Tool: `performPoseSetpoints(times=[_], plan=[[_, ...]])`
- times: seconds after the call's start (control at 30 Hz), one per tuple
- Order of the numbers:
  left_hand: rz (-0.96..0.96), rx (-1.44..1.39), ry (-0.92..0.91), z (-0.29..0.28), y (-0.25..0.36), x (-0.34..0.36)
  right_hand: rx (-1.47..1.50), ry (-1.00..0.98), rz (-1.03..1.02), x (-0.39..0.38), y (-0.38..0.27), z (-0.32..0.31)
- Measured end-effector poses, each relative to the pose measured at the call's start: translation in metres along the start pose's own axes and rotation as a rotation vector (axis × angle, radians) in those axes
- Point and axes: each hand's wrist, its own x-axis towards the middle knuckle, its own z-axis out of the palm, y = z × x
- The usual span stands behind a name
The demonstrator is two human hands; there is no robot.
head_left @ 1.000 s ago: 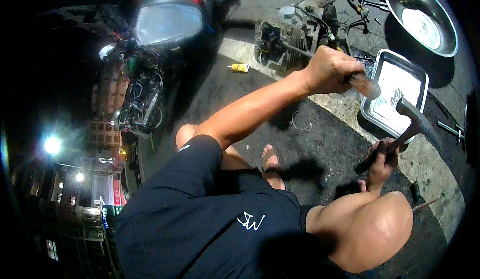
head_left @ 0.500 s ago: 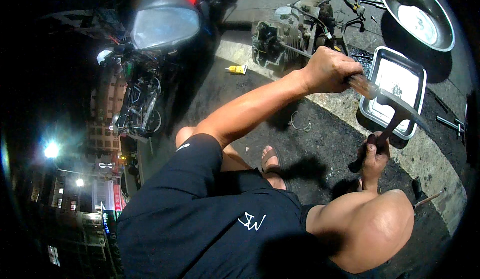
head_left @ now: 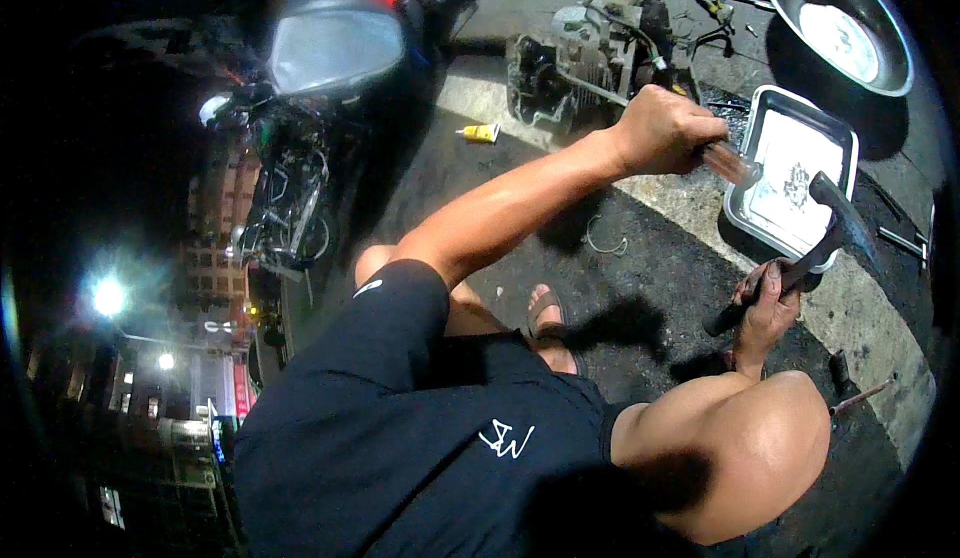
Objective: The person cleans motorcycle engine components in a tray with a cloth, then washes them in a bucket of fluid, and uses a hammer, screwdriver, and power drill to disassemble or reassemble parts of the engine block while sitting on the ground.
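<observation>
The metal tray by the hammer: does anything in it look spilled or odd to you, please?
Yes: a dark, mottled patch stands out near the middle of the metal tray, against its bright bottom. I cannot tell whether it is dirt, a spill or a reflection.

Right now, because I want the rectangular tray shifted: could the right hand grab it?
Probably not without letting go: the right hand grips the hammer, though the tray appears close by.
</observation>
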Motion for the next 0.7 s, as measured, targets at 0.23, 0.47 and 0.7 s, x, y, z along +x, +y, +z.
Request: performPoseSetpoints(times=[0.23,0.47,0.7], plan=[[-0.025,-0.071,0.130,-0.012,0.011,0.013,0.018,-0.017,-0.040,-0.011,0.000,0.001],[-0.051,-0.100,0.067,-0.019,0.005,0.006,-0.017,0.027,0.093,-0.010,-0.015,0.013],[-0.038,-0.061,0.035,-0.014,0.005,0.005,0.000,-0.028,0.068,-0.016,0.007,0.002]])
